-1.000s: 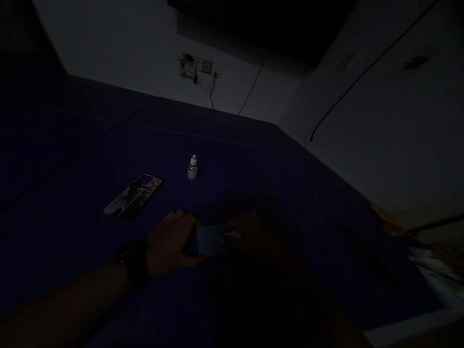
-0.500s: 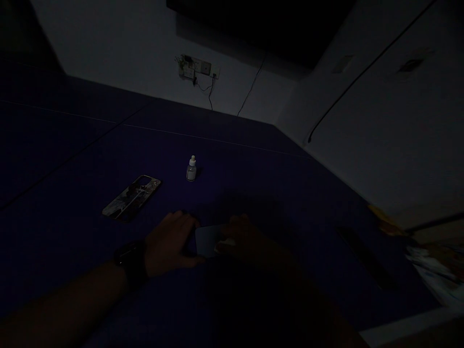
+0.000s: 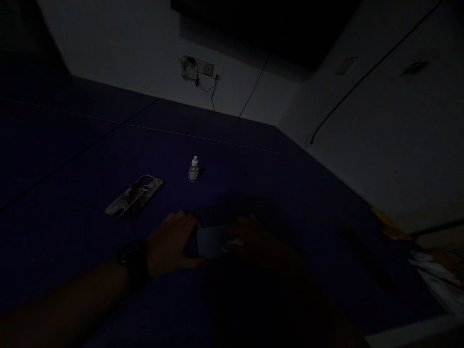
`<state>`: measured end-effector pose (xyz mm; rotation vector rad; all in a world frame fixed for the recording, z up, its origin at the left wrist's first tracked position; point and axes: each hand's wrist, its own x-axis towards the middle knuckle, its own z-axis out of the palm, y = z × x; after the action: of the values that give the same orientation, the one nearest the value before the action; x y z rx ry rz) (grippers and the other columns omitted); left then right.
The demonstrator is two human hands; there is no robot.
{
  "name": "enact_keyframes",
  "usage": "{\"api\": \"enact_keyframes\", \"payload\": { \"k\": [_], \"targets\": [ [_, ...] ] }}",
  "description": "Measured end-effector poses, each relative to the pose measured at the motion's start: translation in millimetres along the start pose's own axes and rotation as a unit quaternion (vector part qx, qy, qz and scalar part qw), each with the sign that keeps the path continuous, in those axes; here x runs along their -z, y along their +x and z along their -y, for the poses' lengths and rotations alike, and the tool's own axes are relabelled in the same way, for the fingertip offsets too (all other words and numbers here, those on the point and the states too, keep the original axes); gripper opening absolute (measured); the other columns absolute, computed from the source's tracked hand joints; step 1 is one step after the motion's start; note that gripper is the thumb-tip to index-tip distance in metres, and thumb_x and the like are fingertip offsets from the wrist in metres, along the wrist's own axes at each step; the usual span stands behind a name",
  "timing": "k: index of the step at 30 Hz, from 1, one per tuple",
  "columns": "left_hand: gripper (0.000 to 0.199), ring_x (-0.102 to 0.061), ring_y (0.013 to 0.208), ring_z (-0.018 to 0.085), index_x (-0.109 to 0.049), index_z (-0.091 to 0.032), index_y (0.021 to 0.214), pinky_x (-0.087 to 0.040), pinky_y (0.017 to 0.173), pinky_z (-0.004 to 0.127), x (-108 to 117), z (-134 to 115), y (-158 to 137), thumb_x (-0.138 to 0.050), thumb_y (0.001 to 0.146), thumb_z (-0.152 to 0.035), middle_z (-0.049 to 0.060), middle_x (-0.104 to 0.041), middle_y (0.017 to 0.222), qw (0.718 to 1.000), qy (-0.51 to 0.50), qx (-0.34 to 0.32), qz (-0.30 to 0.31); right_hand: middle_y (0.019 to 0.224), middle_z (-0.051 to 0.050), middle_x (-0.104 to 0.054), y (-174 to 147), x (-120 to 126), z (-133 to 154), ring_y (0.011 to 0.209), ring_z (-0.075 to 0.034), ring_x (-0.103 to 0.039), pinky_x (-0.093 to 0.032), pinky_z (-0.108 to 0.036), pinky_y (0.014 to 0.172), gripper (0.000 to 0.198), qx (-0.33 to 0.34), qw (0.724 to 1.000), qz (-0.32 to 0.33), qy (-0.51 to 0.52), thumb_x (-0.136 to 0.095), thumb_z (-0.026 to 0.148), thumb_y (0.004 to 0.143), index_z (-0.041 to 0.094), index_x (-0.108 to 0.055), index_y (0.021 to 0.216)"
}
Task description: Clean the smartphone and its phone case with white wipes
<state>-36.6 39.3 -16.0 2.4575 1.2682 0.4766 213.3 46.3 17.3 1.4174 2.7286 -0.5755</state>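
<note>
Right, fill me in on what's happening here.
In dim light, a person's left hand steadies the left end of a flat, phone-like slab on a purple-blue surface. The right hand holds a small whitish thing over the slab; it's too dark to tell what. A small dropper bottle stands upright beyond the hands, and a patterned phone case lies left of it.

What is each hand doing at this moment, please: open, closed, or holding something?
Left hand: holding the flat bluish slab by one end.
Right hand: closed on a small pale item, too dark to identify.
</note>
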Motion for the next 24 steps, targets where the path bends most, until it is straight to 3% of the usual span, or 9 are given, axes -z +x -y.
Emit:
{"api": "enact_keyframes", "payload": {
  "k": [3, 8, 13, 17, 22, 24],
  "targets": [
    [0.053, -0.058, 0.092, 0.027, -0.058, -0.024, 0.104, -0.041, 0.081, 0.039, -1, 1, -1, -0.078, 0.068, -0.058, 0.003, -0.065, 0.1, 1.0, 0.006, -0.004, -0.013, 0.106, -0.01, -0.068, 0, 1, -6, 0.104, -0.027, -0.056, -0.031, -0.047, 0.1, 0.023, -0.032, 0.998, -0.041, -0.035, -0.059, 0.037, 0.095, 0.019, -0.068, 0.105],
    [0.054, -0.058, 0.094, 0.028, -0.058, -0.023, 0.105, -0.041, 0.082, 0.039, -1, -1, -1, -0.079, 0.068, -0.057, 0.004, -0.065, 0.102, 1.0, 0.004, 0.009, 0.001, 0.101, -0.007, -0.068, -1, 2, -9, 0.095, -0.024, -0.056, -0.036, -0.043, 0.092, 0.021, 0.008, 1.0, 0.014, -0.016, -0.061, 0.04, 0.094, 0.023, -0.07, 0.1],
    [0.055, -0.057, 0.095, 0.029, -0.058, -0.023, 0.105, -0.041, 0.081, 0.04, 1, -2, 0, -0.081, 0.067, -0.055, 0.004, -0.065, 0.102, 1.0, -0.002, 0.014, 0.008, 0.1, -0.009, -0.068, -1, 5, -7, 0.098, -0.025, -0.056, -0.033, -0.046, 0.096, 0.023, -0.016, 0.998, -0.027, -0.049, -0.058, 0.039, 0.096, 0.018, -0.069, 0.099],
    [0.054, -0.058, 0.092, 0.029, -0.059, -0.023, 0.104, -0.041, 0.08, 0.041, 1, -2, 1, -0.082, 0.067, -0.054, 0.004, -0.066, 0.101, 1.0, 0.002, 0.007, 0.008, 0.102, -0.007, -0.067, -4, 7, -9, 0.096, -0.024, -0.057, -0.036, -0.043, 0.094, 0.021, -0.002, 1.0, 0.028, -0.003, -0.063, 0.041, 0.092, 0.022, -0.07, 0.098],
    [0.054, -0.058, 0.093, 0.029, -0.059, -0.022, 0.104, -0.04, 0.079, 0.041, 0, -1, 1, -0.082, 0.067, -0.054, 0.005, -0.066, 0.101, 1.0, 0.003, 0.002, 0.004, 0.104, -0.01, -0.067, -2, 3, -13, 0.099, -0.025, -0.056, -0.033, -0.047, 0.098, 0.026, -0.035, 0.999, -0.019, -0.029, -0.059, 0.041, 0.094, 0.02, -0.07, 0.104],
    [0.054, -0.057, 0.093, 0.029, -0.059, -0.022, 0.104, -0.04, 0.079, 0.041, 0, 0, 1, -0.082, 0.067, -0.055, 0.005, -0.066, 0.102, 1.0, 0.0, 0.004, 0.004, 0.103, -0.009, -0.067, -2, 2, -12, 0.099, -0.025, -0.056, -0.034, -0.046, 0.096, 0.024, -0.026, 0.999, 0.001, -0.019, -0.061, 0.042, 0.093, 0.022, -0.071, 0.103]
  ]
}}
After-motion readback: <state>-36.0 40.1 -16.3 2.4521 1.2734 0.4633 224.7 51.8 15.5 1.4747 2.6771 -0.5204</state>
